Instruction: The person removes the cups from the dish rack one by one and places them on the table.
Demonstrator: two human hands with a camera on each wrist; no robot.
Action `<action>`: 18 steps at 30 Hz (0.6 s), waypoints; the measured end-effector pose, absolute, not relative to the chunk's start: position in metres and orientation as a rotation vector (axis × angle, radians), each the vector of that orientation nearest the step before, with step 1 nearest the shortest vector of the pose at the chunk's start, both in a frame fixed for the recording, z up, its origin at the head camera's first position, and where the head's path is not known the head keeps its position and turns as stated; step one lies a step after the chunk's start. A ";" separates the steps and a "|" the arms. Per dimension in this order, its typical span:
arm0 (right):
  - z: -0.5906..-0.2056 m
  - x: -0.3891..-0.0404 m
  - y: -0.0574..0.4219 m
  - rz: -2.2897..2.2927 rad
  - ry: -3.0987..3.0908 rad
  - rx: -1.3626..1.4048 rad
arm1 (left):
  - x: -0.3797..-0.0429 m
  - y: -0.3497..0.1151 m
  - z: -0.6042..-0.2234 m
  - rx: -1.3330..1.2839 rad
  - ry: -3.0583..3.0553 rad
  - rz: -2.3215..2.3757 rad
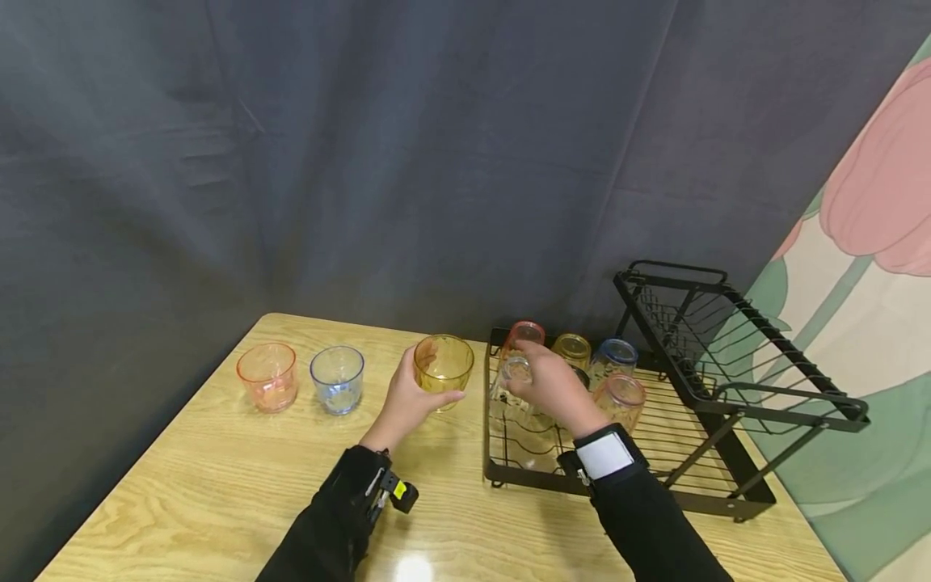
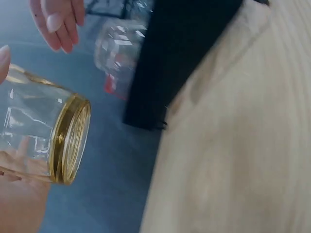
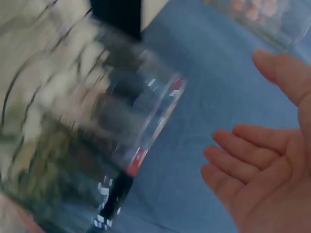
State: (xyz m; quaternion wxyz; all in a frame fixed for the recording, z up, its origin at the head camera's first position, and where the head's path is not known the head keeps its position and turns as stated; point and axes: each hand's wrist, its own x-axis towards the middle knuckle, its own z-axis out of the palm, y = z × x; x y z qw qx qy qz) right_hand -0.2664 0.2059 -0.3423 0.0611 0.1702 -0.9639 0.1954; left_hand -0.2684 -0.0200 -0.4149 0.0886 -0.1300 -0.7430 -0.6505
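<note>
My left hand (image 1: 407, 404) grips a yellow glass (image 1: 445, 364), mouth upward, just left of the dish rack; the left wrist view shows its amber rim (image 2: 73, 138). Over the left part of the rack is my right hand (image 1: 558, 388), its fingers extended beside an upside-down clear glass (image 1: 515, 380). In the right wrist view a gap separates the open palm (image 3: 262, 170) from the large clear glass (image 3: 131, 97). From the head, the right hand partly covers the glasses under it.
The black dish rack (image 1: 531, 478) holds several upturned glasses, among them red (image 1: 525, 331), yellow (image 1: 572, 349), blue (image 1: 614, 356) and pink (image 1: 622, 394). Its raised upper tier (image 1: 785, 416) leans out to the right. An orange-pink glass (image 1: 269, 378) and a blue glass (image 1: 338, 380) stand upright at left.
</note>
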 end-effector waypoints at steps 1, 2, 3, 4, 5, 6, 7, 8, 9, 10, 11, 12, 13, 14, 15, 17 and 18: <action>-0.343 -0.269 0.205 0.513 -2.927 0.539 | -0.270 -0.021 -0.419 -0.386 -2.215 -1.936; -0.345 -0.271 0.205 0.446 -2.940 0.554 | -0.271 -0.023 -0.422 -0.375 -2.225 -1.934; -0.346 -0.273 0.204 0.390 -2.951 0.571 | -0.272 -0.024 -0.426 -0.358 -2.239 -1.934; -0.348 -0.275 0.204 0.344 -2.962 0.589 | -0.274 -0.025 -0.429 -0.338 -2.259 -1.932; -0.349 -0.278 0.203 0.311 -2.972 0.604 | -0.274 -0.026 -0.432 -0.319 -2.279 -1.931; -0.351 -0.280 0.202 0.282 -2.985 0.611 | -0.275 -0.027 -0.434 -0.298 -2.302 -1.927; -0.352 -0.283 0.202 0.259 -3.000 0.617 | -0.276 -0.028 -0.437 -0.276 -2.327 -1.921; -0.354 -0.285 0.201 0.239 -3.018 0.620 | -0.278 -0.029 -0.439 -0.256 -2.349 -1.917; -0.356 -0.287 0.201 0.218 -3.038 0.624 | -0.279 -0.029 -0.442 -0.240 -2.371 -1.911; -0.358 -0.289 0.201 0.199 -3.060 0.621 | -0.280 -0.030 -0.444 -0.229 -2.387 -1.907; -0.360 -0.292 0.201 0.168 -3.071 0.628 | -0.282 -0.030 -0.446 -0.226 -2.398 -1.899; -0.362 -0.294 0.201 0.139 -3.082 0.632 | -0.283 -0.031 -0.448 -0.212 -2.411 -1.888; -0.365 -0.296 0.200 0.107 -3.083 0.643 | -0.284 -0.032 -0.450 -0.205 -2.420 -1.879; -0.367 -0.297 0.200 0.077 -3.078 0.655 | -0.285 -0.033 -0.452 -0.194 -2.431 -1.868; -0.369 -0.299 0.200 0.051 -3.072 0.665 | -0.286 -0.033 -0.453 -0.183 -2.441 -1.857; -0.372 -0.301 0.200 0.005 -3.048 0.686 | -0.287 -0.035 -0.455 -0.174 -2.455 -1.831; -0.372 -0.302 0.199 -0.012 -3.041 0.690 | -0.288 -0.036 -0.455 -0.165 -2.460 -1.827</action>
